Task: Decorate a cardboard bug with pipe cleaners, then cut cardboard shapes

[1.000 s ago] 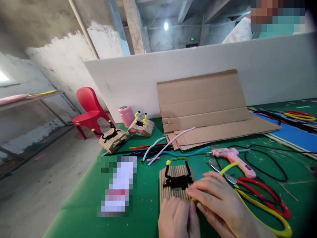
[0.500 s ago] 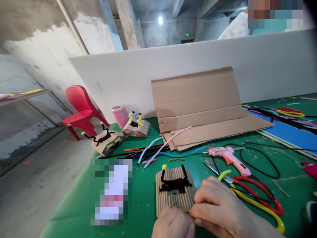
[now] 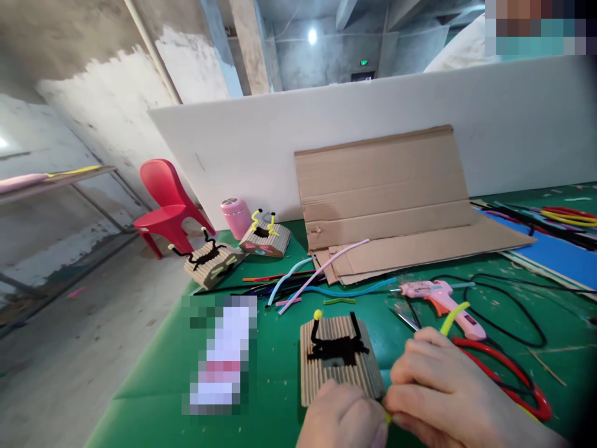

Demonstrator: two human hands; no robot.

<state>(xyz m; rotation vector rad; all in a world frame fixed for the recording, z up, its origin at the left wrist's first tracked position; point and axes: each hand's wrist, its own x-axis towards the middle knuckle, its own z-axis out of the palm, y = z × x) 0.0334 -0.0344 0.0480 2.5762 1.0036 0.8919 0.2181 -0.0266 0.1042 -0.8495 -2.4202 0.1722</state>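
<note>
By the left hand (image 3: 342, 415) and the right hand (image 3: 433, 389), a yellow pipe cleaner (image 3: 453, 320) is seemingly pinched, largely hidden. At the left hand's twelve o'clock, a corrugated cardboard piece (image 3: 338, 373) is seen on the green counter (image 3: 158, 379); at the right's twelve, a pink glue gun (image 3: 445, 300); at three, red-handled scissors (image 3: 541, 400).

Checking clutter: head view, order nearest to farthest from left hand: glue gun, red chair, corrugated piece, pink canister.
1. Corrugated piece, at left hand
2. Glue gun, ahead right
3. Pink canister, ahead left
4. Red chair, far left, on floor
</note>
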